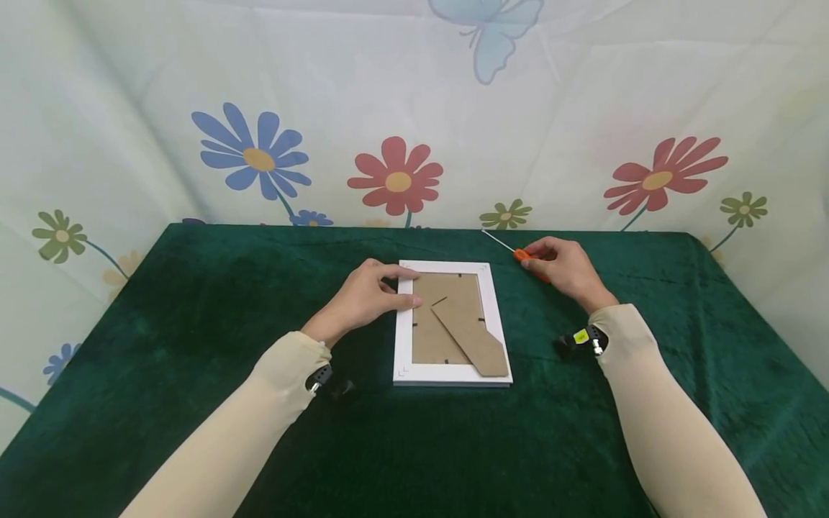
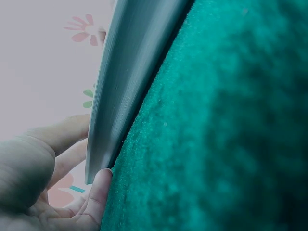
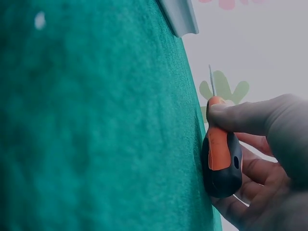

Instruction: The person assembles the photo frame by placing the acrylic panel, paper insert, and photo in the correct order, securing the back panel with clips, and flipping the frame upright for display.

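Note:
A picture frame (image 1: 404, 352) with a white border lies back side up on the green cloth, showing its brown backing board and a slanted brown stand flap (image 1: 476, 342). My left hand (image 1: 359, 298) rests on its upper left edge, thumb and index finger extended over the top face. In the left wrist view, another fingertip (image 2: 101, 185) is low by the frame's side edge. To the right of the frame, my right hand (image 1: 563, 266) holds a screwdriver (image 3: 220, 149) by its orange and black handle. Its thin metal shaft points up and left, away from the frame.
Dark green cloth (image 1: 194, 338) covers the table. Behind it hangs a white backdrop (image 1: 337, 79) printed with flowers and a butterfly. Small dark tabs (image 1: 481, 319) sit along the backing board's edges.

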Demonstrator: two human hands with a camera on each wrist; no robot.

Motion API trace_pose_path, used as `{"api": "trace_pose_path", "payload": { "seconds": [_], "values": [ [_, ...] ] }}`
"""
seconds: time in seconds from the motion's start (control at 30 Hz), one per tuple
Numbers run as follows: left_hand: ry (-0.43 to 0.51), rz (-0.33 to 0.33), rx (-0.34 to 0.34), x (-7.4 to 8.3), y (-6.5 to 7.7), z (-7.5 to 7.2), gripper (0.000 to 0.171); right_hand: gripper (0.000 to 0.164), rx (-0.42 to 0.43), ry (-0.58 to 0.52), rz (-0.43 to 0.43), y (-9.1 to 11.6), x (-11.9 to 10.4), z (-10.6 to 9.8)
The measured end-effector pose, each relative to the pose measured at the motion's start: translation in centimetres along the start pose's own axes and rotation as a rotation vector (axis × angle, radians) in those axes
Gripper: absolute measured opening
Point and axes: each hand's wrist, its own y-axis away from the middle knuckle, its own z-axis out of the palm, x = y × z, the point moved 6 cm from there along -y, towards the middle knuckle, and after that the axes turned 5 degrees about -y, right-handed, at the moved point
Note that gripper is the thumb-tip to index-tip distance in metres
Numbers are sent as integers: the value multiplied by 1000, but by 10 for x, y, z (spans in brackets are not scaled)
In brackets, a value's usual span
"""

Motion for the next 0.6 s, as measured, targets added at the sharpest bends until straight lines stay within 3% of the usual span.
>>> {"api": "trace_pose_path", "payload": {
  "seconds": [0.6],
  "values": [
    [0,-5,1,0,0,1,54,35,-16,-1,3,-2,5,1]
  ]
}}
